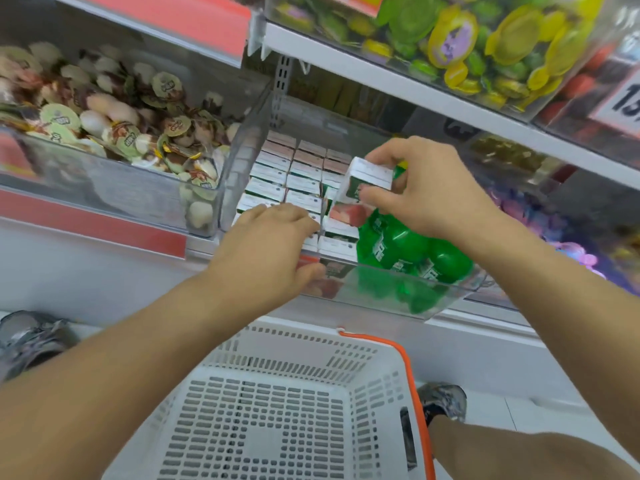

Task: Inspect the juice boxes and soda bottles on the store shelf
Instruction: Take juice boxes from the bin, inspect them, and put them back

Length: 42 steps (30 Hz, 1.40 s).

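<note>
Right hand (426, 188): raised over the clear bin (381, 296), palm down, wrist bent. Thumb and fingers clamp a juice box (367, 180) by its sides, tilted, white top toward the camera. Box is green and white with a red patch low down; print blurred, unreadable.

Left hand (266, 251): forearm reaches in from lower left, fingers curled over the bin's front rim, thumb on its outer face, fingertips against the front row of boxes (277, 181). Boxes stand packed in rows beyond the fingertips, white tops up; label text too small to read.

Green bottles (412, 251) lie in the bin just below the right palm; white label lettering illegible.

White basket (277, 403), orange handle, sits below both wrists.

Price card (623, 105), far right above the right hand: only "15" shows, cut off.
</note>
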{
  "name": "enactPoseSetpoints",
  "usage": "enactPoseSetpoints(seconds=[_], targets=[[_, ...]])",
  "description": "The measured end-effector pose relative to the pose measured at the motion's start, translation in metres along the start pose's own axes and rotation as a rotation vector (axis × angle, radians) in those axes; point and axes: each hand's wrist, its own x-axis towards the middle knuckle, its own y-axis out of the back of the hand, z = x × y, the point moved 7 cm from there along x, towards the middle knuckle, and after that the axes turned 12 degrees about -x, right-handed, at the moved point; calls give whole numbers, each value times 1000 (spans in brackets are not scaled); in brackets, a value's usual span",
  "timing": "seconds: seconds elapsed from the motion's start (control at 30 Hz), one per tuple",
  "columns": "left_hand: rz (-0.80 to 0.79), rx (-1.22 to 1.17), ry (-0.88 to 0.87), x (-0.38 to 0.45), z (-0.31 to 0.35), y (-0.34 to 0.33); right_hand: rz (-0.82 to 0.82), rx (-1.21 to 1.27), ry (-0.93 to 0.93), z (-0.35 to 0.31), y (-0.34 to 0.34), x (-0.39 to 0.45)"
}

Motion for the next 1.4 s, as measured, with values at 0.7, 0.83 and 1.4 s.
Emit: enactPoseSetpoints(seconds=[0.7, 0.83, 1.4], targets=[[71, -53, 9, 1, -4, -3, -596, -119, 118, -11, -63, 34], [76, -51, 4, 1, -4, -3, -674, -119, 145, -9, -68, 40], [112, -66, -5, 0, -7, -4, -615, -36, 180, 2, -91, 93]])
